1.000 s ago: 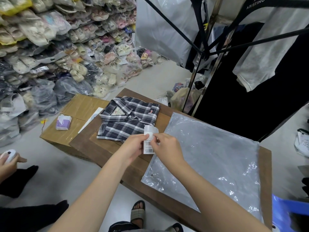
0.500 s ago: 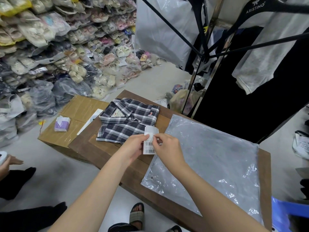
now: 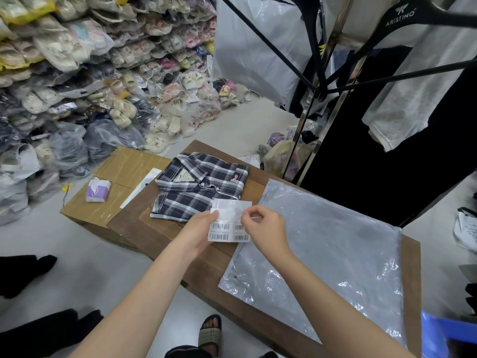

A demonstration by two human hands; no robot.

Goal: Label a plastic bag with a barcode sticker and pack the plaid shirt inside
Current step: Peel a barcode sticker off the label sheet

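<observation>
A folded dark plaid shirt [image 3: 200, 186] lies on the far left part of a low wooden table [image 3: 160, 236]. To its right a clear plastic bag [image 3: 322, 257] lies flat on the table. Above the table, between shirt and bag, I hold a white sheet of barcode stickers [image 3: 228, 222]. My left hand [image 3: 200, 235] grips the sheet's left edge. My right hand [image 3: 265, 228] pinches a sticker at the sheet's right side, with the top half of the sheet looking bare.
A taped cardboard box [image 3: 103, 200] with a purple tissue pack [image 3: 97, 191] adjoins the table's left side. Bagged shoes [image 3: 77, 86] are piled on the left. A clothes rack [image 3: 322, 86] with hanging garments stands behind. Another person's dark legs [image 3: 25, 275] and my sandalled foot [image 3: 210, 332] are below.
The sticker sheet, seen narrow before, now shows wide with two columns of barcodes. My right hand's fingers have shifted to the sheet's right edge. The other person's hand at left has left the view.
</observation>
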